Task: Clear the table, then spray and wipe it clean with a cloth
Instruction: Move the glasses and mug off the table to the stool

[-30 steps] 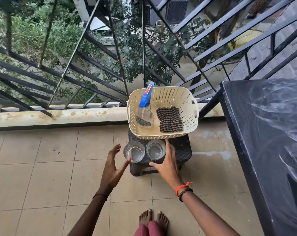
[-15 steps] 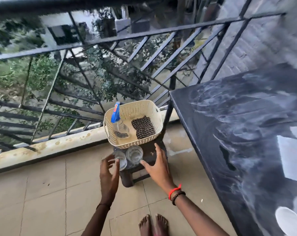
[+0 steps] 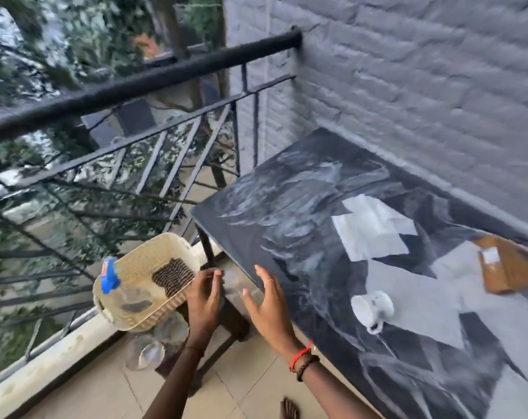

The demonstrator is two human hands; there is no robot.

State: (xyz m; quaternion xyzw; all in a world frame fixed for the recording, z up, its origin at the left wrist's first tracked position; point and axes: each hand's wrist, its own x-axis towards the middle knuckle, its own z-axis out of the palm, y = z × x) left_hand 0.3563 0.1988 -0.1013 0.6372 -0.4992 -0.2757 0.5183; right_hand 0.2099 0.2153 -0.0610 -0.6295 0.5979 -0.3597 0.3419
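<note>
Two empty hands were noted, left hand and right hand held loose-fingered between the basket and the near corner of the table, where a white mug, paper sheets and a brown packet were left uncleared; the spray bottle and checked cloth were lying in the basket. Judged risks: the mug could be knocked off if the sheets by it were dragged, and the glasses below the basket could be clipped by the left arm. Motion blur was heavy, so mug upright or tipped could not be told, and the table's right end was cut off.
</note>
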